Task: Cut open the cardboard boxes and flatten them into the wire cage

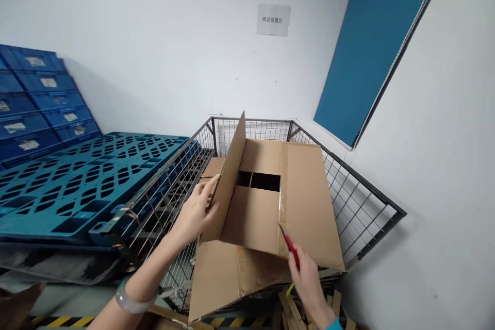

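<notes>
A cardboard box (309,201) rests on top of a wire mesh cage (363,191). Its left flap (234,165) stands upright, while the right flap lies flat with clear tape along its inner edge. A dark gap shows between the two inner flaps. My left hand (199,209) grips the edge of the raised flap, thumb on the inner side. In my right hand (307,281) is a red box cutter (292,250), its tip close to the taped seam near the front. Another flattened cardboard piece (220,278) lies underneath, towards me.
Blue-green plastic pallets (116,165) stand left of the cage, with stacked blue crates (50,87) behind. Cardboard scraps (292,314) lie below in front. A sign (273,19) and a blue panel (375,46) are on the white walls.
</notes>
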A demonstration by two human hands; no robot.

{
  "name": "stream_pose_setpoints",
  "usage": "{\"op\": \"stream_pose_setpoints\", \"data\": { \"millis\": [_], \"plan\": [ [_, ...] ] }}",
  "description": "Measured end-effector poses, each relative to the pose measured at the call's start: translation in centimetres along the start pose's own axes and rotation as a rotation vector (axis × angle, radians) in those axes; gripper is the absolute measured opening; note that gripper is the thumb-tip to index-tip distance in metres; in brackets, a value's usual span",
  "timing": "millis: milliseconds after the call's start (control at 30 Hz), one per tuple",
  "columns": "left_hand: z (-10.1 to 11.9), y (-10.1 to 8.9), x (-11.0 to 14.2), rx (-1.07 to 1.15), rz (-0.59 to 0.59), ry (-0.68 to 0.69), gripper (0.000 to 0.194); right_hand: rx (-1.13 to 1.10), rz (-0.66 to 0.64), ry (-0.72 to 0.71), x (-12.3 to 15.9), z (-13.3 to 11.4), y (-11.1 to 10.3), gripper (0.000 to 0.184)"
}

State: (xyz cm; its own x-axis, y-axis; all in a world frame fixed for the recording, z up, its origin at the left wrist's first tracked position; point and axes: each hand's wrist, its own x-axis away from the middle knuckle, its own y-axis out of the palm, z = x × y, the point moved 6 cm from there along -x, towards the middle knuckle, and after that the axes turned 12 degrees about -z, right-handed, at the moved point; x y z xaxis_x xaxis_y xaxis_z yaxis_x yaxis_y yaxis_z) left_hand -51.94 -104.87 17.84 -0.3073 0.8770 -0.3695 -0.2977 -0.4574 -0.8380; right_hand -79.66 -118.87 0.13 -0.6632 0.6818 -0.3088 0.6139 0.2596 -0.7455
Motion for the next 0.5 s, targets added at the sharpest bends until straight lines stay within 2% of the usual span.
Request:
{"op": "stream_pose_setpoints", "data": {
  "millis": [100,200,367,500],
  "plan": [
    [1.0,0.5,-0.6,0.2,0.004,-0.066,0.061,0.213,0.123,-0.066,4.1,-0.5,3.1,0.05],
    [1.7,0.5,-1.5,0.323,0.073,-0.1,0.062,0.345,0.189,0.018,5.2,-1.0,4.8,0.051],
    [1.6,0.4,-2.7,0.388,0.084,-0.113,0.054,0.442,0.255,0.062,5.2,-1.2,4.7,0.05],
    [0.7,0.6,-3.2,0.397,0.078,-0.126,0.053,0.496,0.249,0.113,5.6,-0.6,4.6,0.048]
  ]
}}
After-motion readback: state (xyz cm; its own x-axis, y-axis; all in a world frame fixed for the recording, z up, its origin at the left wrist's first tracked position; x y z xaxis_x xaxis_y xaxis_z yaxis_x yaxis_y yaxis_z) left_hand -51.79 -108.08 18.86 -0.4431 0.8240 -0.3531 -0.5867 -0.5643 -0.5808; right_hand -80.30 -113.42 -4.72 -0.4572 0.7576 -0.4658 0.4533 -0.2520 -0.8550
